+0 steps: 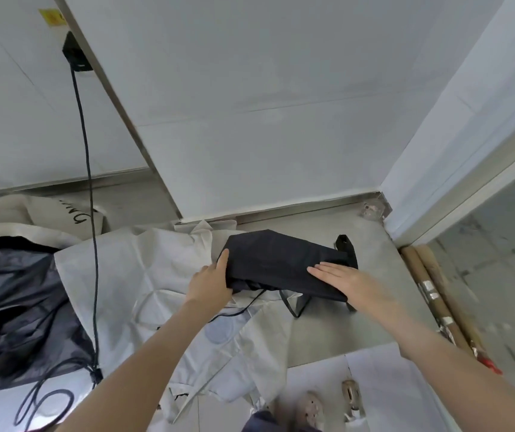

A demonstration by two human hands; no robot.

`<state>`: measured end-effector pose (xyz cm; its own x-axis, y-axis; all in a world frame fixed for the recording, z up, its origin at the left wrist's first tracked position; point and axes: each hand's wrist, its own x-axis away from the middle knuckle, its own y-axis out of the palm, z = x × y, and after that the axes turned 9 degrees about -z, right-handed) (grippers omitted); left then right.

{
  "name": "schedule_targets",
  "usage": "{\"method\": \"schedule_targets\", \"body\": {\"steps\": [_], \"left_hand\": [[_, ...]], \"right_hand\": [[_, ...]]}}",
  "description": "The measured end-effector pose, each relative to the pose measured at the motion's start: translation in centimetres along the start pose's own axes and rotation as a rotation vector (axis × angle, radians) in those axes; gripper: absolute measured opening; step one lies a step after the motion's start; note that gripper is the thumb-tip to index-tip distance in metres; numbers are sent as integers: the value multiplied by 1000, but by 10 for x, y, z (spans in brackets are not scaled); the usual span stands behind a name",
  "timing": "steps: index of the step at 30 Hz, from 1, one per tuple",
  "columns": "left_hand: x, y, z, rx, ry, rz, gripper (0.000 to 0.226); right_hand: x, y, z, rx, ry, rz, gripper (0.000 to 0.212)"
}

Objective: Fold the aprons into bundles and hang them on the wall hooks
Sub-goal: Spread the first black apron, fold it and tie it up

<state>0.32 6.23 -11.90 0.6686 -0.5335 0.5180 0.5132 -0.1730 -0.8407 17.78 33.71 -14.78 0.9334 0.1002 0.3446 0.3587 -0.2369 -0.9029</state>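
Note:
A black apron lies folded into a long narrow bundle on the steel counter, its thin black straps trailing off its near edge. My left hand grips the bundle's left end, thumb on top along the edge. My right hand lies flat on the right part of the bundle with straight fingers pressing down. Under the bundle's left part a white apron is spread out flat, hanging over the counter's front edge. No wall hooks are in view.
A dark mesh drawstring bag and a cream cloth bag lie at the left. A black cable hangs from a wall plug across the counter. Taped cardboard tubes lean at the counter's right edge. White walls close the corner behind.

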Motion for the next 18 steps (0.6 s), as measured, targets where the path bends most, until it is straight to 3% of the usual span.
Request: {"method": "schedule_targets", "body": {"steps": [2,6,7,9,13,16,18], "left_hand": [[-2,-4,0,-82,26,6,71],[-6,-11,-1,-403,332,495,82],[-5,-13,-2,-483,344,515,80],[-1,-12,-10,-627,294,413,77],[6,6,-21,-719,212,-89,74],[11,14,-16,-524,206,-336,83],[7,9,-7,-316,241,-284,67]], "right_hand": [[0,-4,-5,-23,11,-8,93],[-4,-20,-17,-20,7,4,86],[-5,-23,-19,-23,10,16,88],[-8,-22,-19,-27,55,-18,91],[-10,1,-17,-101,203,-248,81],[-7,12,-18,-125,265,-256,86],[-5,14,-18,-96,310,-181,89]]}}
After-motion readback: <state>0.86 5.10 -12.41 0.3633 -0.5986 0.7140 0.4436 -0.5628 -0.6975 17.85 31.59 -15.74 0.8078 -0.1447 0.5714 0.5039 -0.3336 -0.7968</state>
